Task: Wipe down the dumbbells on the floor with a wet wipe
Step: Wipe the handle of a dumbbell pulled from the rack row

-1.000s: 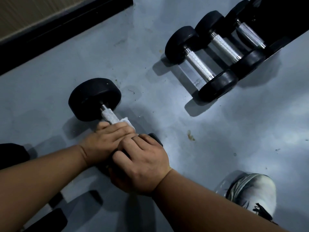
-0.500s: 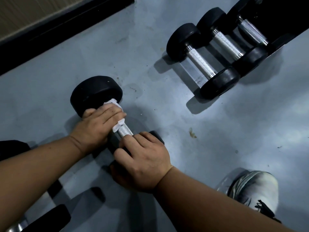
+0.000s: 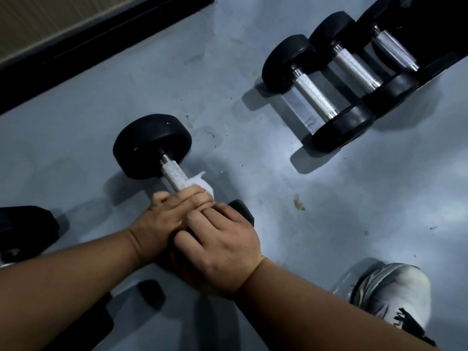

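Fingers [image 3: 195, 198] of left hand [image 3: 162, 224] curled, pinching white wet wipe [image 3: 200, 184] around knurled steel handle of black dumbbell [image 3: 152, 145] on grey floor [image 3: 253, 186]. Right hand [image 3: 222, 247] gripping near head. 3 dumbbells [image 3: 316, 97] well apart, upper right.

Dumbbell [image 3: 162, 153] on floor [image 3: 278, 211], three-dumbbell row [image 3: 336, 79] behind-right.

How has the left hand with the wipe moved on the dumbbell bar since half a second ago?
Yes. The left hand slid the wipe down the bar, away from the far black weight, toward the right hand.
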The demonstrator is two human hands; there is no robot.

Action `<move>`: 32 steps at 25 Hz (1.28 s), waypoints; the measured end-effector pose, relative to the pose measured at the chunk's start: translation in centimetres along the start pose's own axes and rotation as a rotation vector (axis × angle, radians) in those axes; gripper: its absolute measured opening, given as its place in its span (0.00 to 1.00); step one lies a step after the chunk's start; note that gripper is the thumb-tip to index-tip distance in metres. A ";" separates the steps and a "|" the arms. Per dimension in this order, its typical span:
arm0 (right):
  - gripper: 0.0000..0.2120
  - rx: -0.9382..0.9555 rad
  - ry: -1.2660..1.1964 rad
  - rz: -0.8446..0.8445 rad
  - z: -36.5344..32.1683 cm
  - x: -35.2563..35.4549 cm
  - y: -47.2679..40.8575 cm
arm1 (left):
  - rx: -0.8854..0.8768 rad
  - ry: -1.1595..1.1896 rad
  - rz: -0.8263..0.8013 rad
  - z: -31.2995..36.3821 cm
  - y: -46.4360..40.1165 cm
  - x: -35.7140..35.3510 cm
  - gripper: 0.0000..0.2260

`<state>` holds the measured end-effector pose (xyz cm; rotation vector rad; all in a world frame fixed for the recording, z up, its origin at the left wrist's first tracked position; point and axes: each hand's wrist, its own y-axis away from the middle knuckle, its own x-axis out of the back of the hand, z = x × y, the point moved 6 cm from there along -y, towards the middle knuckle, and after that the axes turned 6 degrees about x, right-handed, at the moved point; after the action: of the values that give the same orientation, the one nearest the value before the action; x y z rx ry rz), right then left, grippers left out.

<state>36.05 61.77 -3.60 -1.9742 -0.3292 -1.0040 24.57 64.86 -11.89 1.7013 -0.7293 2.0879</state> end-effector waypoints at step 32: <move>0.11 0.090 -0.254 -0.230 -7.8 -3.5 -0.2 | 0.034 0.032 0.028 -5.5 2.4 3.1 0.25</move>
<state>29.59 56.14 -3.89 -2.0154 -0.7433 -0.8610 18.14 65.98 -10.10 1.6811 -0.7160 2.1526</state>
